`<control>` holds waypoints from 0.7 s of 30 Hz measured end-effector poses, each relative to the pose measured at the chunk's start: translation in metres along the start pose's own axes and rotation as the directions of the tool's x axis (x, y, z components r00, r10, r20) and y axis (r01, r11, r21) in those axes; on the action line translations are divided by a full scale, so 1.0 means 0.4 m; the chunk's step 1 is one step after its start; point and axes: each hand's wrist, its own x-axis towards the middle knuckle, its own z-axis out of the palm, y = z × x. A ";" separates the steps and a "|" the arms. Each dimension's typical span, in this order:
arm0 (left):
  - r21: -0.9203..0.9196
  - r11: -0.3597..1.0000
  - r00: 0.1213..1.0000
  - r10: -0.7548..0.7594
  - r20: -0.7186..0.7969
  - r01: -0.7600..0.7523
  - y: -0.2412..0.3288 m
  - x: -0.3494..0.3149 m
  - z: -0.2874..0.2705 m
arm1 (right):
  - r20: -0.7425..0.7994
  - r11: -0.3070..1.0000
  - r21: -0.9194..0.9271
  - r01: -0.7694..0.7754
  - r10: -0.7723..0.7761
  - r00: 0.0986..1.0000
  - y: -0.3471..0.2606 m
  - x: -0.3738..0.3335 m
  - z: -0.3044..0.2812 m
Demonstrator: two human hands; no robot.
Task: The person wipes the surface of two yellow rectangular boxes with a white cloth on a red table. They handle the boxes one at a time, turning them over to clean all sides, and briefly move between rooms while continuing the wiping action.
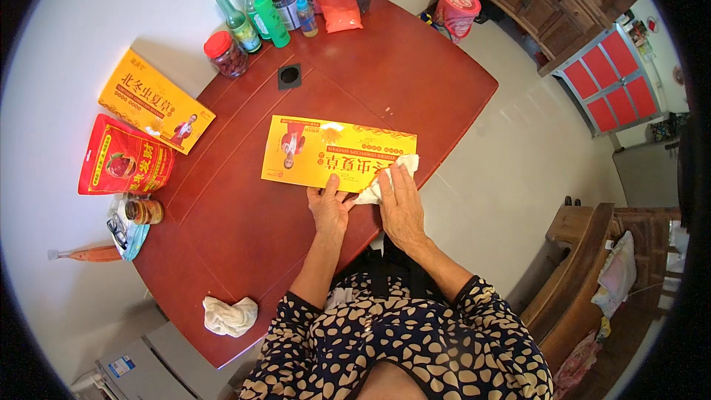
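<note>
A flat yellow cardboard box (315,167) with red and black print lies on the red-brown table (244,252), upside down from where I sit. My left hand (329,207) grips its near edge, with the thumb on the top face. A folded white cloth (409,165) is under my right hand (402,211), whose fingers press it on the right end of the box. Part of the cloth pokes out toward my left fingers.
A second yellow box (155,100) leans at the wall beside a red bag (122,159) and a small jar (144,212). Bottles (237,22), jars and a red packet (339,11) line the back. A crumpled white cloth (230,317) lies near left.
</note>
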 end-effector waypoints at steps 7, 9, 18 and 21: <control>0.082 0.997 0.999 -0.003 0.040 0.000 0.013 -0.015 0.007 | 0.017 0.985 0.161 0.069 -0.073 0.997 0.058 0.127 0.002; 0.092 0.996 0.998 0.012 0.069 -0.018 0.012 -0.009 0.001 | -0.013 0.975 0.221 0.027 -0.025 1.000 0.085 0.163 0.027; 0.075 0.997 0.997 0.031 0.068 -0.037 0.003 -0.003 -0.004 | -0.150 0.998 -0.059 -0.007 -0.002 0.989 0.069 0.188 0.036; 0.064 0.997 0.998 0.031 0.047 -0.034 0.002 -0.004 -0.005 | -0.027 0.984 0.169 -0.055 0.060 0.998 0.007 0.150 0.037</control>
